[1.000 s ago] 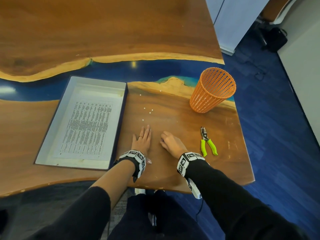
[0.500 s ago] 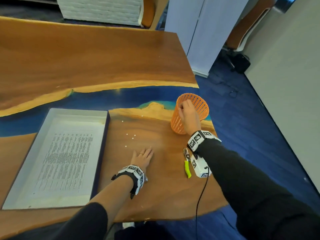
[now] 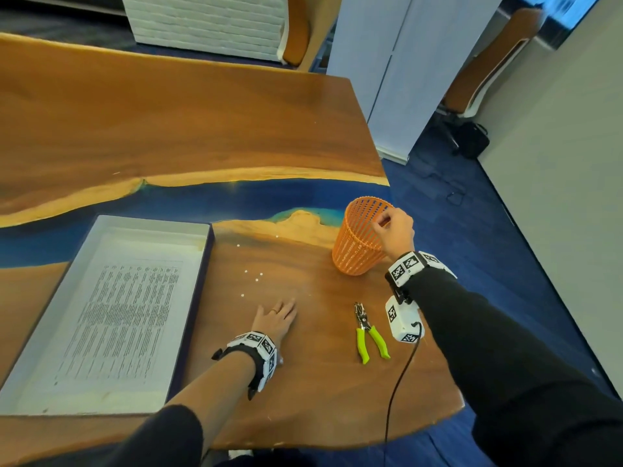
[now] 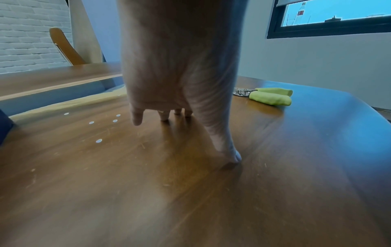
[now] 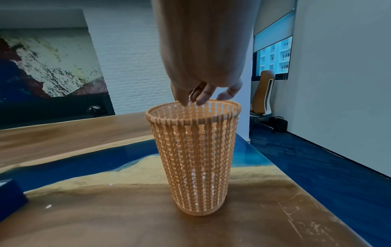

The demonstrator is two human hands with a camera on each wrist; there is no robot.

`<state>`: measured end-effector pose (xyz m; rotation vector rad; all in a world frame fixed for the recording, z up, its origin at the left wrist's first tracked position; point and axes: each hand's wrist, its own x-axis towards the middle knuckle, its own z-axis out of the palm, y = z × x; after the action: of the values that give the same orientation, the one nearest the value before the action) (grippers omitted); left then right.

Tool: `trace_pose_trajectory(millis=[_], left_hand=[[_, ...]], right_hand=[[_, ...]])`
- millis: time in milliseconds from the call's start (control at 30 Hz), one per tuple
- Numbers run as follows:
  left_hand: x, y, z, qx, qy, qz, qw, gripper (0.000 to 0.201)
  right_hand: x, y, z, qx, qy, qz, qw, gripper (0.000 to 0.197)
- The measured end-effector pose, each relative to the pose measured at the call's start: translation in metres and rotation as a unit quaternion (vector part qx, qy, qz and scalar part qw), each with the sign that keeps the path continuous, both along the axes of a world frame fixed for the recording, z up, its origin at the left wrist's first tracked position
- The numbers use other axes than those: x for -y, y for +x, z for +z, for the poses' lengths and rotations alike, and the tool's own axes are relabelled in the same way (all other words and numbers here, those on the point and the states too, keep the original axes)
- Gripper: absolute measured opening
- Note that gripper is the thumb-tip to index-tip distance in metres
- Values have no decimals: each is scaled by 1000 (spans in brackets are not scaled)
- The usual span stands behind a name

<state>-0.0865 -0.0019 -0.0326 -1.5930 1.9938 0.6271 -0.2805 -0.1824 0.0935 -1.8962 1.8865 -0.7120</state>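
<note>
1. Lifted from the table since a second ago, the right hand [image 3: 396, 230] is held over the mouth of the orange basket [image 3: 354, 254], fingertips bunched downward; whether anything is pinched cannot be told.
2. The left hand [image 3: 274, 318] is laid flat on the table [image 3: 320, 392], fingers straight.
3. The paper dots [image 3: 257, 280] are scattered just ahead of the left hand, well left of the orange basket; that hand is judged nearer.

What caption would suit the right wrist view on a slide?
Right hand, fingertips gathered at the mouth of an upright orange basket on a wooden table.
</note>
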Motion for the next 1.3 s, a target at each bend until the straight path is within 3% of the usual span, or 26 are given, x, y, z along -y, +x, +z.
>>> trace_pose_trajectory(millis=[233,433,567,767,1033,1300], left_hand=[[-7,9,-6,-8,-29,15,999,124],[-14,41,0,20,-71,100,992,122],[-13,69,2,22,-66,188,980,123],[-11,90,-3,5,-55,247,968,126],[-14,85,-13,20,-80,260,962,124],[-17,84,-20,17,-89,273,958,126]], right_hand=[[-3,7,5,4,-62,27,998,7],[-20,65,-3,2,-130,162,978,8],[-48,114,-36,-2,-77,259,963,7],[-85,158,-87,-34,43,292,955,14],[-103,177,-131,-64,143,323,933,20],[-121,186,-149,-64,143,336,929,18]])
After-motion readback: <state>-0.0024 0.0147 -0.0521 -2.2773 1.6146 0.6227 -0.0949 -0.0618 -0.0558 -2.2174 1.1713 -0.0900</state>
